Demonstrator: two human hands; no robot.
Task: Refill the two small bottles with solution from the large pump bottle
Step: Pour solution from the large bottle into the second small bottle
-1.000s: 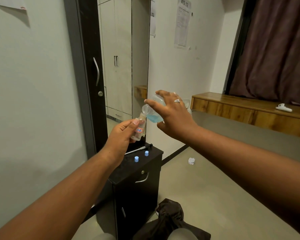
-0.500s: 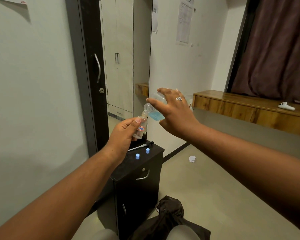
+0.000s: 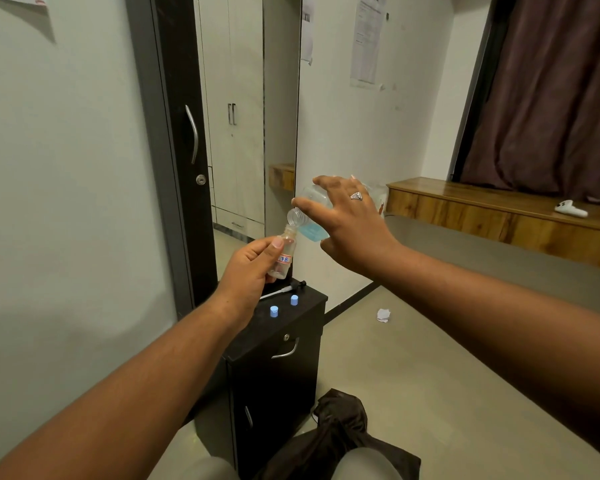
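Left hand (image 3: 248,271): it is gripping the small bottle (image 3: 284,252) with fingers curled round its body and the thumb pressing near a white label.
Small bottle: it is standing nearly upright in the air above the black cabinet (image 3: 278,362), its open mouth touching the large bottle's neck.
Blue caps (image 3: 274,311): two are sitting apart on the cabinet top, a pump tube (image 3: 284,289) lying just behind them.
Large bottle (image 3: 310,216): it is lying tipped on its side, blue liquid pooling low.
Right hand (image 3: 349,225): it is clasping the large bottle from above, fingers spreading wide.
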